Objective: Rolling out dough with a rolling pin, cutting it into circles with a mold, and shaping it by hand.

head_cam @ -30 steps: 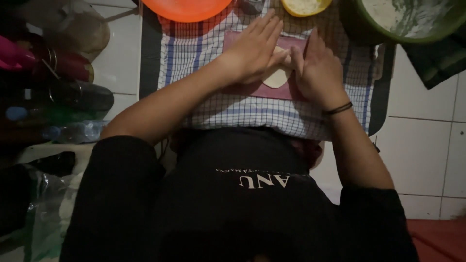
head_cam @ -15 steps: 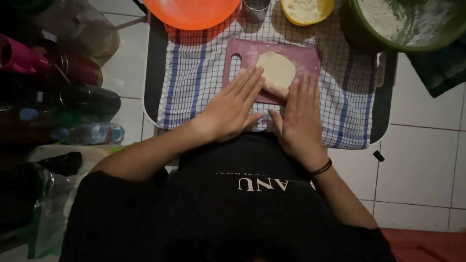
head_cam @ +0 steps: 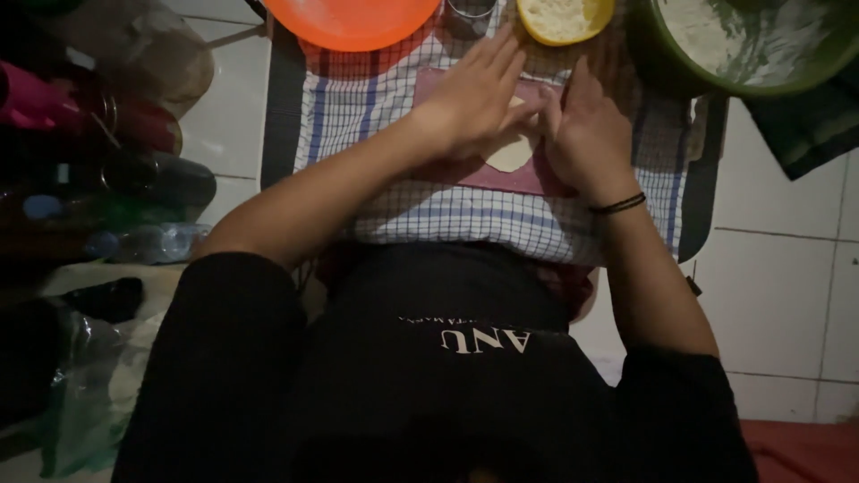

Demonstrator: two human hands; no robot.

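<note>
Both hands, left (head_cam: 474, 103) & right (head_cam: 582, 134), lie flat, fingers spread, pressing dough (head_cam: 512, 154) on board (head_cam: 501, 174); cloth (head_cam: 429, 210) under board prob. stops sliding

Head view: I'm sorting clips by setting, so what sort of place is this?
Probably a home kitchen floor used for dough work: white floor tiles, a checked cloth under a reddish cutting board with pale dough, and a floury green bowl.
</note>
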